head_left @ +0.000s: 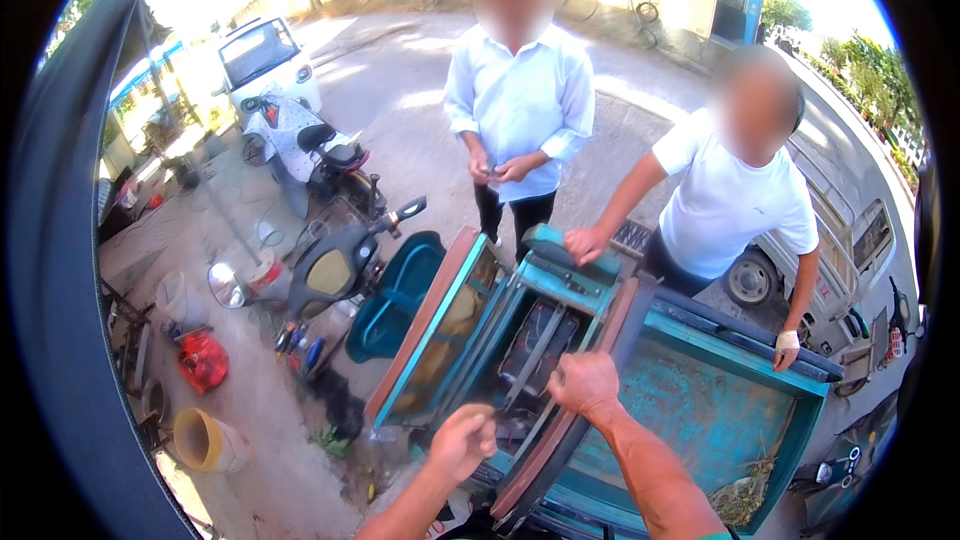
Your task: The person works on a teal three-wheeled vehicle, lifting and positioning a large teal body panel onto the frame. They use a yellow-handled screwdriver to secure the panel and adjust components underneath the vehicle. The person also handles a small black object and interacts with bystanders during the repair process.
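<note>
Below me is a teal cargo tricycle with an opened seat box (545, 330) holding dark components and metal bars, and a teal cargo bed (690, 410) with dry debris in its corner. A brown-edged panel (430, 330) stands tilted left of the box. My left hand (462, 440) is at the box's lower left, fingers curled; what they hold, if anything, is unclear. My right hand (585, 385) is closed at the box's right rail, its grip hidden. A co-worker's hand (585, 245) rests on the teal upper part of the box.
Two people (515, 120) (735, 205) stand opposite. At left are scooters (320, 155), a yellow bucket (205, 440), a red bag (200, 360) and a dark teal plastic piece (395, 290). A small white vehicle (270, 80) is behind; a truck (840, 250) stands at right.
</note>
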Demonstrator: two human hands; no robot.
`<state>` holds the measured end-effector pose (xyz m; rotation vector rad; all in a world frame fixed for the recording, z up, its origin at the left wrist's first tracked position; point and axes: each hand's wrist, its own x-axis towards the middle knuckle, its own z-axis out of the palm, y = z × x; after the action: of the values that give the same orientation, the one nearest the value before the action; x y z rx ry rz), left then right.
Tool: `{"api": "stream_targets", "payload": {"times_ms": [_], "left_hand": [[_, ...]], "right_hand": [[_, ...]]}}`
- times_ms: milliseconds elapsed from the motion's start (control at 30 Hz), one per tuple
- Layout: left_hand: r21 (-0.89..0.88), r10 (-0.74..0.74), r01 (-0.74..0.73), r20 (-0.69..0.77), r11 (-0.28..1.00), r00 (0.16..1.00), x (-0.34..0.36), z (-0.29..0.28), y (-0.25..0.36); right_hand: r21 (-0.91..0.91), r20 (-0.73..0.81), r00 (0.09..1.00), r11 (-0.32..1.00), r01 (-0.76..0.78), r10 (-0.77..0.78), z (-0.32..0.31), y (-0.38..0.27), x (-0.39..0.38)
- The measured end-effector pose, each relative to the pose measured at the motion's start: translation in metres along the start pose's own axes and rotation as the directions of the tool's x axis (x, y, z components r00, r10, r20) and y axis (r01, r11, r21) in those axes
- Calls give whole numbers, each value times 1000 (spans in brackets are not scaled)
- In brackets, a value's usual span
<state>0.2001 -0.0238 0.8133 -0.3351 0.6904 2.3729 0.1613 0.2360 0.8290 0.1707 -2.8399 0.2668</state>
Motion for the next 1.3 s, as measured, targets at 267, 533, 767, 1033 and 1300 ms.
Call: {"api": "stream_targets", "payload": {"times_ms": [267, 533, 767, 1033, 1300], "left_hand": [[219, -84, 248, -566, 944, 820, -112, -200, -73], [609, 183, 385, -666, 694, 723, -208, -279, -134], [518, 58, 534, -752, 668, 657, -243, -310, -147], [488, 98, 335, -668, 806, 737, -234, -348, -168], [679, 108, 435, -601, 591, 792, -218, -317, -160]], "right_hand": [[-1, 62, 998, 1000, -29, 29, -3, 1, -5], [-9, 99, 994, 999, -42, 43, -6, -1, -6], [4, 36, 999, 1000, -8, 8, -4, 0, -6], [-8, 107, 994, 999, -37, 38, -7, -3, -5], [24, -4, 1000, 1000, 3, -3, -3, 2, -8]]}}
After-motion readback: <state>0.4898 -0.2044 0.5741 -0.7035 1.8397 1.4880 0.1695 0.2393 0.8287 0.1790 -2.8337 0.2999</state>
